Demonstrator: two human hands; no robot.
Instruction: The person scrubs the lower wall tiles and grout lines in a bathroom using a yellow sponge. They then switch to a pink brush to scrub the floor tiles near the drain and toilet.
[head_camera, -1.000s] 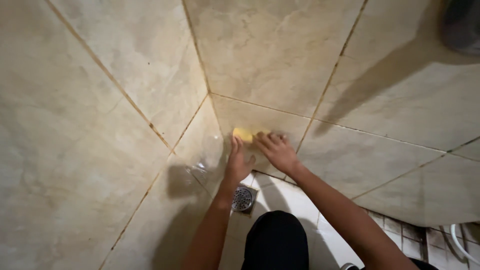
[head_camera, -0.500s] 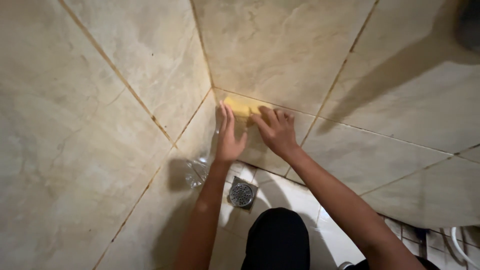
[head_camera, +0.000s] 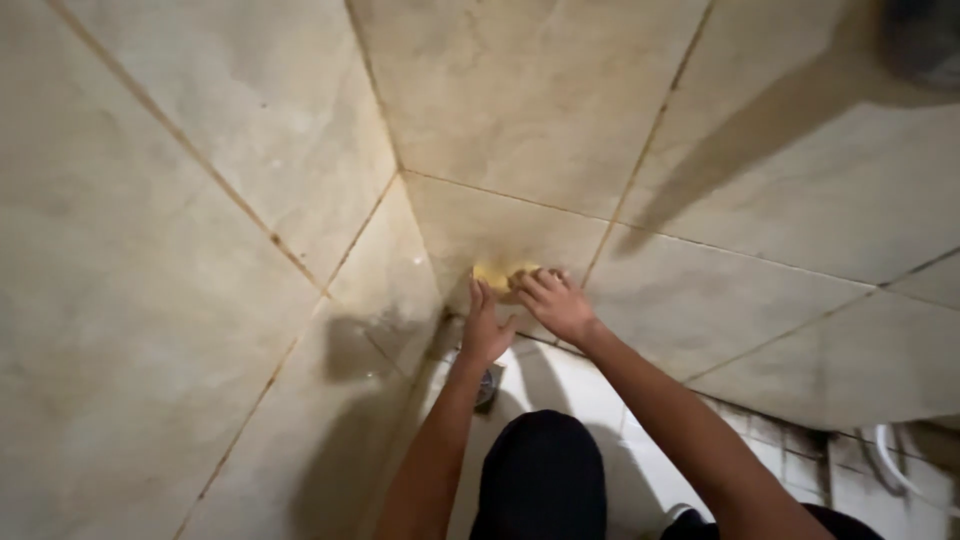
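- Yellow sponge (head_camera: 497, 274) sat low on the beige tiled wall (head_camera: 520, 130), right beside the corner where two walls met, just above the floor line; pressed flat there, it could bear on the tile face and the grout seam next to it.
- Right hand (head_camera: 556, 303) lay over the sponge with fingers spread and curved down onto it, pinning it to the wall rather than pinching it, a hold that looked suited to pushing it across the surface.
- Left hand (head_camera: 483, 330) was open, palm to the wall and fingers pointing up, touching the tile just below and left of the sponge; it held nothing and seemed placed as a brace or to steady the sponge's edge.
- Both forearms reached in from below, meeting at that one low spot, so the person was evidently crouched close to the corner.
- Metal floor drain (head_camera: 488, 386) sat on the white floor directly under the hands, partly hidden by the left wrist.
- Dark knee (head_camera: 540, 470) showed between the arms.
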